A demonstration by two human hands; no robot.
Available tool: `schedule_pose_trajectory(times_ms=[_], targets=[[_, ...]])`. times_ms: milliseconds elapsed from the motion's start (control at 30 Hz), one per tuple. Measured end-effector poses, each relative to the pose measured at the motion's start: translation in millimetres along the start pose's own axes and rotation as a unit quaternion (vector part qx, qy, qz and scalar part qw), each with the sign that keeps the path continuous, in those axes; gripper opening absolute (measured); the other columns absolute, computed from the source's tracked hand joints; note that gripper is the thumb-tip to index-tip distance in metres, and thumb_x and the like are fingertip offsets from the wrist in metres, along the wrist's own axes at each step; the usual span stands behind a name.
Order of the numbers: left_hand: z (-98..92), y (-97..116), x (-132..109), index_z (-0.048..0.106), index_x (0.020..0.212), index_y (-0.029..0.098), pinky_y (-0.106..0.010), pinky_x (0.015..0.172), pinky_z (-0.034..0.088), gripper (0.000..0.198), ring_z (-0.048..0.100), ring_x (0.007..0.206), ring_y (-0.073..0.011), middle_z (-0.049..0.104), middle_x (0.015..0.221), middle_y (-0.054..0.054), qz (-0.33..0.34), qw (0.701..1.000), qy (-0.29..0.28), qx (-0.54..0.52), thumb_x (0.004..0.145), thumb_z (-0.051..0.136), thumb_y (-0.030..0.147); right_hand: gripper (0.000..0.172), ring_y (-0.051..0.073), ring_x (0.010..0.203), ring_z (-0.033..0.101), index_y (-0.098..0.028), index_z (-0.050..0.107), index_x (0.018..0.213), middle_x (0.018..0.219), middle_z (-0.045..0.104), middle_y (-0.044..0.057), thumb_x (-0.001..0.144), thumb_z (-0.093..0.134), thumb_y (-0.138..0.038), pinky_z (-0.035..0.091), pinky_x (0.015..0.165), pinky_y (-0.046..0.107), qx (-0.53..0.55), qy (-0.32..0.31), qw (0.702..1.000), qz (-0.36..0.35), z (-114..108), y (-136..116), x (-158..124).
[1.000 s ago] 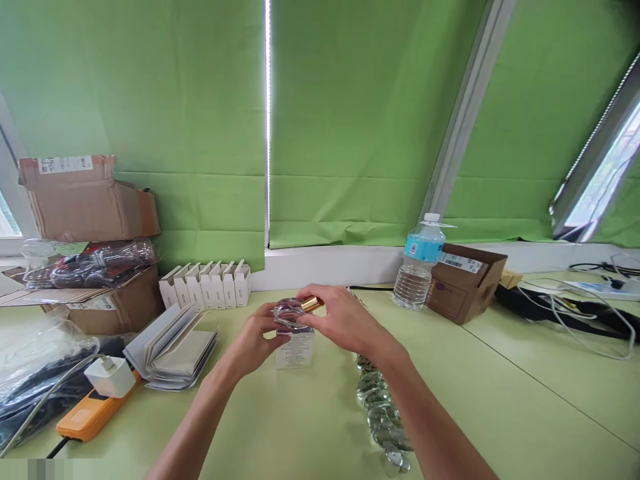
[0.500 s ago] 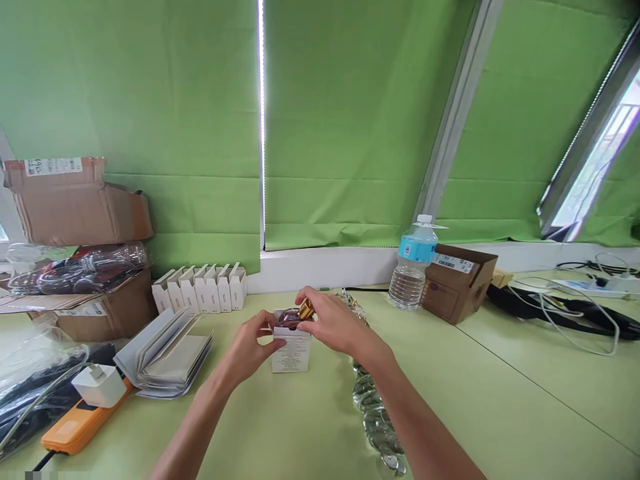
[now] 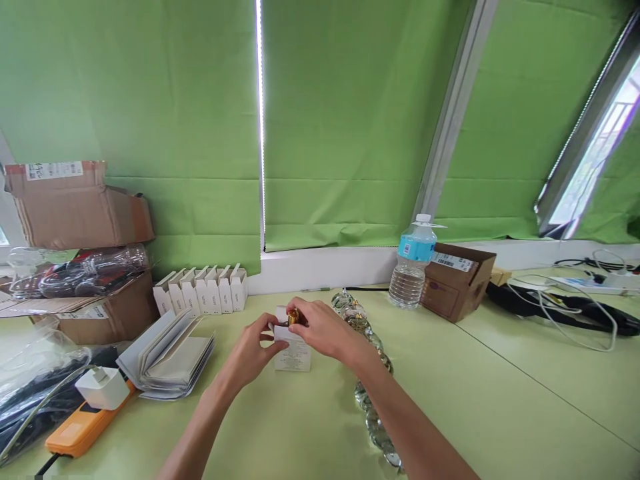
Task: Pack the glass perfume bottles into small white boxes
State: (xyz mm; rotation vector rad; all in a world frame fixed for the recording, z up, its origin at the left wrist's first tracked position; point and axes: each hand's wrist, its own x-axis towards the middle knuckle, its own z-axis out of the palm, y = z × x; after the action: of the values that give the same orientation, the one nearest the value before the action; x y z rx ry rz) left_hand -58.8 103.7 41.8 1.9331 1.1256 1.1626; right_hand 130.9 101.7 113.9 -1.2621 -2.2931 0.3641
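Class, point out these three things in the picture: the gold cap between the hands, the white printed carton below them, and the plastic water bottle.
Gold cap (image 3: 293, 317): head view, on its side.
White printed carton (image 3: 293, 359): head view, on its front panel.
Plastic water bottle (image 3: 415, 248): head view, on its blue label.

The perfume carton (image 3: 293, 357) stands on the desk (image 3: 500, 393) — water bottle (image 3: 411, 280) right, row of cartons (image 3: 200, 291) left

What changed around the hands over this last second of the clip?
The glass bottle went down into the white box, so only its gold cap shows at the top, between the left hand and right hand. The row of white boxes stayed put.
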Motion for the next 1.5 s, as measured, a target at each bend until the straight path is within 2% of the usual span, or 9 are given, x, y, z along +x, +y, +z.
schedule_pose_trajectory(times_ms=[167,367,533,767,1000,1133,1300,1400,1500], targets=[[0.5,0,0,0.056,0.100,0.024,-0.033,0.082,0.055,0.021,0.065,0.086,-0.0166,0.067,0.103,0.000,0.008,1.000,0.002,-0.003,0.081,0.066,0.026,0.014,0.015,0.068,0.055,-0.022,0.062,0.094,0.078,0.062,0.000,0.084,0.052,-0.020,0.035,0.060,0.024,-0.008,-0.005,1.000,-0.007,3,1,1],[1.8,1,-1,0.058,0.100,0.025,-0.031,0.080,0.056,0.019,0.064,0.089,-0.0164,0.066,0.105,0.000,0.015,1.000,0.006,-0.002,0.082,0.064,0.025,0.014,0.016,0.079,0.057,-0.021,0.063,0.092,0.095,0.062,0.003,0.085,0.052,-0.018,0.036,0.068,0.025,-0.030,0.005,0.999,-0.018,5,-1,2],[2.0,0,-2,0.059,0.101,0.025,-0.030,0.078,0.056,0.020,0.063,0.085,-0.0150,0.066,0.105,0.000,0.023,1.000,0.010,0.003,0.082,0.065,0.025,0.013,0.016,0.077,0.057,-0.019,0.065,0.086,0.089,0.064,0.004,0.086,0.052,-0.019,0.035,0.067,0.025,-0.057,-0.007,0.998,-0.024,6,-2,3],[2.8,0,-3,0.061,0.104,0.023,-0.031,0.076,0.056,0.022,0.064,0.085,-0.0171,0.068,0.102,-0.002,0.032,0.999,0.011,0.008,0.082,0.064,0.027,0.027,0.019,0.076,0.060,-0.016,0.067,0.078,0.087,0.069,0.010,0.091,0.044,-0.022,0.033,0.063,0.027,-0.109,-0.032,0.993,-0.016,9,-5,1],[2.6,6,-3,0.061,0.108,0.024,-0.034,0.080,0.055,0.024,0.064,0.089,-0.0186,0.069,0.105,-0.004,0.050,0.999,0.010,0.016,0.085,0.058,0.030,0.031,0.025,0.088,0.063,-0.016,0.070,0.096,0.094,0.072,0.012,0.093,0.043,-0.032,0.038,0.072,0.030,-0.126,-0.045,0.991,-0.012,11,-21,-5],[2.6,4,-3,0.054,0.117,0.026,-0.035,0.083,0.055,0.036,0.065,0.089,-0.0183,0.067,0.110,-0.004,0.045,0.999,0.012,0.008,0.082,0.061,0.029,0.030,0.021,0.085,0.064,-0.022,0.068,0.107,0.098,0.072,0.007,0.094,0.043,-0.030,0.040,0.067,0.026,-0.084,-0.052,0.995,0.001,6,-19,-8],[4.4,0,-4,0.041,0.121,0.027,-0.037,0.085,0.053,0.046,0.065,0.092,-0.0184,0.069,0.102,-0.003,0.019,1.000,0.020,-0.005,0.081,0.063,0.029,0.029,0.017,0.073,0.062,-0.021,0.070,0.099,0.090,0.072,0.005,0.093,0.042,-0.029,0.039,0.061,0.025,-0.009,-0.033,0.999,0.019,-5,-12,-8],[5.5,-2,-4,0.037,0.114,0.026,-0.038,0.085,0.052,0.042,0.065,0.088,-0.0179,0.069,0.103,-0.003,0.011,1.000,0.028,-0.008,0.081,0.064,0.029,0.030,0.016,0.080,0.061,-0.021,0.069,0.098,0.092,0.071,0.004,0.094,0.040,-0.027,0.039,0.068,0.025,-0.013,0.004,1.000,0.013,-16,-12,-8],[5.9,-4,-3,0.040,0.103,0.025,-0.038,0.081,0.053,0.031,0.065,0.085,-0.0179,0.068,0.104,-0.004,0.016,1.000,0.025,0.003,0.082,0.062,0.030,0.033,0.016,0.068,0.056,-0.020,0.068,0.083,0.078,0.068,0.003,0.094,0.038,-0.027,0.036,0.061,0.026,-0.034,0.038,0.998,0.032,-27,-11,-11]])
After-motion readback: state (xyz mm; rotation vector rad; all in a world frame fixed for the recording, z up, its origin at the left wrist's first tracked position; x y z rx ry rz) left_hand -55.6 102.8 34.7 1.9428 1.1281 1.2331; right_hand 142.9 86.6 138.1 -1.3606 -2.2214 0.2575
